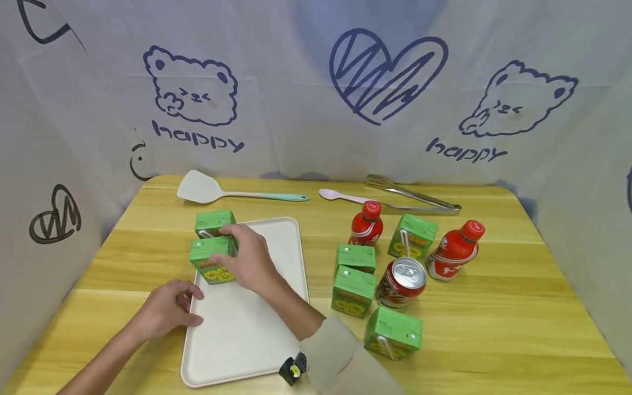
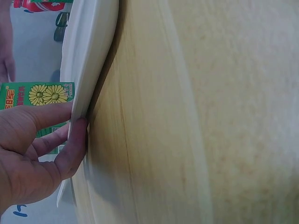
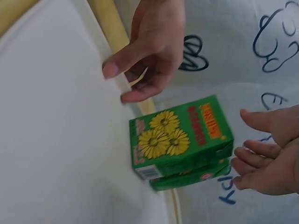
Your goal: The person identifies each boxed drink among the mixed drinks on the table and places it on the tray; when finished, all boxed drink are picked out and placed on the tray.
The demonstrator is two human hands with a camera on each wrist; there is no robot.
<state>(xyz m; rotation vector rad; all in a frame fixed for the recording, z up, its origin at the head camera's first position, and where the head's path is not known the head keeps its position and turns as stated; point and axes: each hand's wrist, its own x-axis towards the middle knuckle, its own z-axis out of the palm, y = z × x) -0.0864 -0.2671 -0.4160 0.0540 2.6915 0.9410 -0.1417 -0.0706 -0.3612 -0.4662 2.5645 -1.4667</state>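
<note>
Wood-grain table [image 1: 494,323] before white doodled cloth [image 1: 291,115]. Pale tray [image 1: 242,334] on table, left hand [image 1: 165,310] pinching its rim. Right hand [image 1: 250,257], fingers loosely spread, beside green carton [image 1: 208,257] at tray's far left corner.

Beyond the far edge of the yellow wood-grained desk [image 1: 503,323] hangs a pale, creased cloth [image 1: 291,93] bearing two bear drawings [image 1: 195,90], each above the word "happy" [image 1: 197,137], with a large hatched heart [image 1: 387,77] between them. On the left, a smaller scribbled heart [image 1: 55,215] marks the pale side wall [image 1: 54,142].
</note>
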